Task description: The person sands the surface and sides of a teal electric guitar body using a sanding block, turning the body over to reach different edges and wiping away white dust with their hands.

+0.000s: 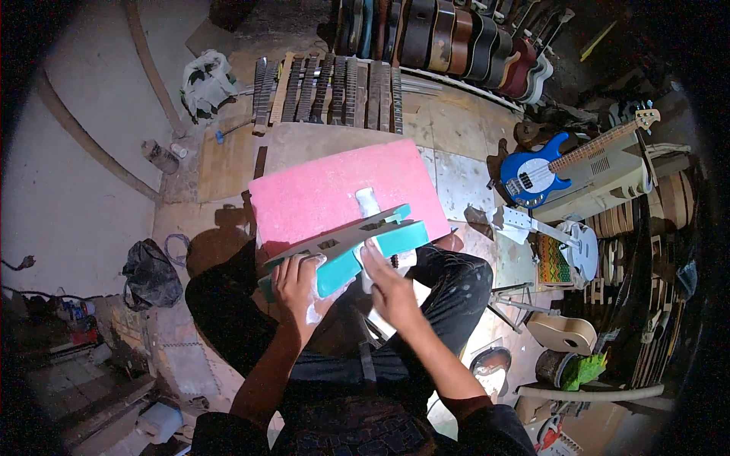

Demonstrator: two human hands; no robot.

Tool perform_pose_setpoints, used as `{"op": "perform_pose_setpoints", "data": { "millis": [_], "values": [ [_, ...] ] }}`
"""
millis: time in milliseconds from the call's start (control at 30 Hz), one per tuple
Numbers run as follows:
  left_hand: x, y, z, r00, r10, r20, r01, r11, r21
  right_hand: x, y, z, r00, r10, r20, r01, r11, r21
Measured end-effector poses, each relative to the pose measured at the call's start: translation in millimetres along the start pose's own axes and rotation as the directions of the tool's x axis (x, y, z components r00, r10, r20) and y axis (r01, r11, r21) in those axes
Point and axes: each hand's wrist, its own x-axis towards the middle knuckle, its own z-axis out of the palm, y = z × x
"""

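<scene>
A teal electric guitar body (392, 240) with cut-out cavities along its greyish face is tilted on edge above my lap. My left hand (295, 283) grips its left part, with white residue on the fingers. My right hand (391, 287) presses a small whitish pad (362, 267) against the teal edge near the middle. Part of that pad is hidden under my fingers, so its exact kind is unclear. Behind the guitar body lies a pink foam slab (334, 190), with a white-dusted block (368, 201) on it.
Guitar necks (327, 87) lie in a row beyond the slab, before a rack of guitars (456, 38). A blue bass guitar (536, 173) and a pale, unfinished-looking guitar (582, 251) are at right. A black plastic bag (150, 273) sits at left by the wall.
</scene>
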Motion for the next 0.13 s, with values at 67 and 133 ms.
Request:
{"op": "perform_pose_setpoints", "data": {
  "millis": [67, 133],
  "values": [
    [0.4, 0.2, -0.8, 1.000, 0.000, 0.018, 0.000, 1.000, 0.005, 11.7, 12.6, -19.4, 0.993, 0.000, -0.120, -0.003, 1.000, -0.026],
    [0.6, 1.4, -0.9, 1.000, -0.005, 0.023, 0.005, 1.000, 0.013, 21.9, 8.6, -32.9, 0.974, -0.026, -0.224, -0.003, 0.992, -0.129]
  ]
}}
